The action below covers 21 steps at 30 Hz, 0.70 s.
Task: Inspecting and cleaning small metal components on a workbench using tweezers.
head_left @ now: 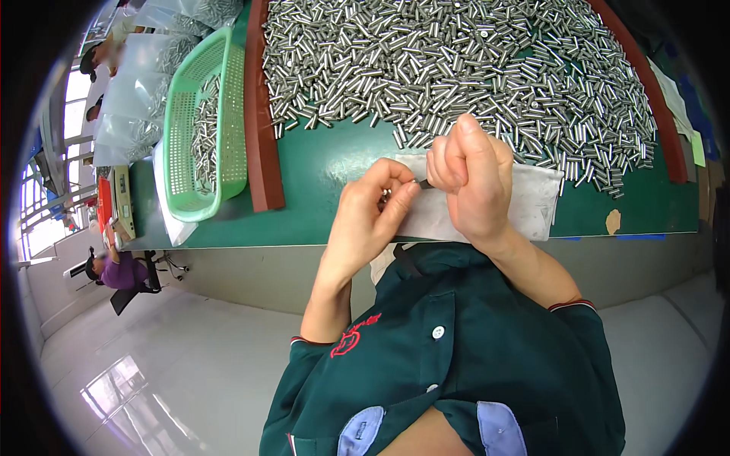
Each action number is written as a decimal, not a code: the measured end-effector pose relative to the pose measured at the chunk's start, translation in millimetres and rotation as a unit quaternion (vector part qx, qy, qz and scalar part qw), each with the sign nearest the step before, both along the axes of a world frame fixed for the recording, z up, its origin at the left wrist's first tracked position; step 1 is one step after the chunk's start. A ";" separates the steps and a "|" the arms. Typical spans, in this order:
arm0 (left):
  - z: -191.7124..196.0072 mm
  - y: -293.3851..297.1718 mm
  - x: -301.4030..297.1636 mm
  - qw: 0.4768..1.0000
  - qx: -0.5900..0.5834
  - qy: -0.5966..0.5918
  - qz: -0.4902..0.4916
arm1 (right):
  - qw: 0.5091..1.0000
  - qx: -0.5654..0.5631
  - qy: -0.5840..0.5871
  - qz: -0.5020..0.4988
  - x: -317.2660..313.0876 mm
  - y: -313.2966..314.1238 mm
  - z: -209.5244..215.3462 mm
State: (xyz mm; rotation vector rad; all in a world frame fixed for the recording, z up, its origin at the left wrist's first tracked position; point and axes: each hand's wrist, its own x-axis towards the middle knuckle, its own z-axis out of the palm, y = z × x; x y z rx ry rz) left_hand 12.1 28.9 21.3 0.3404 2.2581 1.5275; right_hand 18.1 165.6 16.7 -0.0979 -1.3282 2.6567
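Note:
My left hand (369, 216) is curled over the front edge of the green table, with a few shiny metal pins (385, 197) showing inside its bent fingers. Its thumb and forefinger tips meet a small dark piece (425, 184) that spans the gap to my right hand (479, 178). The right hand is closed in a fist, thumb uppermost, above a whitish cloth (525, 201). What lies inside the right fist is hidden. Beyond both hands spreads a thick layer of short cylindrical metal pins (456, 68).
Reddish-brown strips (262, 144) border the pins at left and right. A green plastic basket (233, 129) with pins stands left, near clear bags (133, 95) of parts and a scale (122, 201). A seated person in purple (125, 272) is farther left.

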 end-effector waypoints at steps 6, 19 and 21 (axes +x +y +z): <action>1.0 -8.5 -16.0 0.911 0.352 -0.189 0.105 | 1.000 -0.018 -0.003 0.012 2.2 1.0 -0.8; -5.8 3.5 -37.7 0.912 -0.254 0.318 -0.053 | 0.997 -0.080 0.010 0.016 1.9 3.4 -3.4; -5.0 3.3 -37.8 0.912 -0.256 0.315 -0.060 | 1.000 -0.024 -0.005 0.009 0.4 1.9 1.7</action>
